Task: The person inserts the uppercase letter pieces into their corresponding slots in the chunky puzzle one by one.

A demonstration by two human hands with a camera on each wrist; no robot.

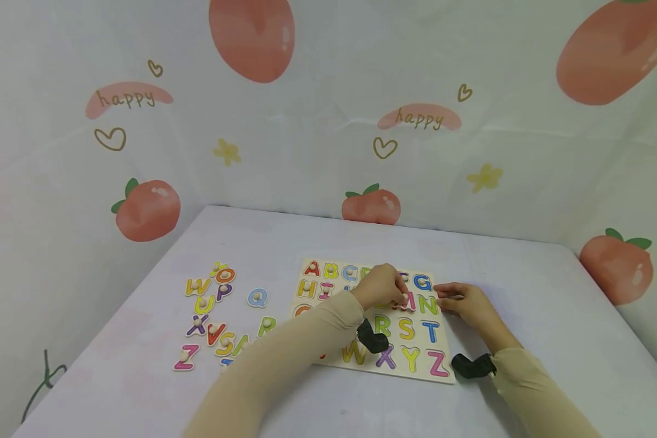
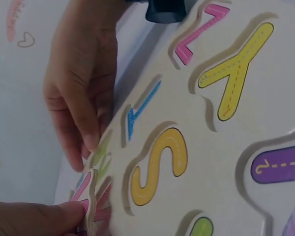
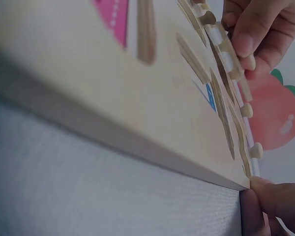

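A wooden alphabet puzzle board [image 1: 372, 370] lies on the table, with recesses printed in coloured letters. My left hand [image 1: 380, 286] reaches across it and pinches a pink letter M piece [image 1: 409, 301] by its small knob. In the left wrist view, that piece [image 2: 87, 196] stands slightly raised and tilted over the pink recess [image 2: 104, 202]. My right hand [image 1: 471, 307] is at the board's right edge, its thumb and fingertips touching the side beside G and N. Knobbed pieces such as A [image 1: 312, 268], H [image 1: 306, 289] and G [image 1: 423, 282] sit in the upper rows.
Loose letter pieces lie left of the board, among them a blue Q [image 1: 257, 297], an orange O [image 1: 225, 275], a purple X [image 1: 197, 325] and a pink Z [image 1: 187, 357]. My left sleeve [image 1: 285, 353] covers the board's lower left. A fruit-printed cloth [image 1: 306, 152] hangs behind the table.
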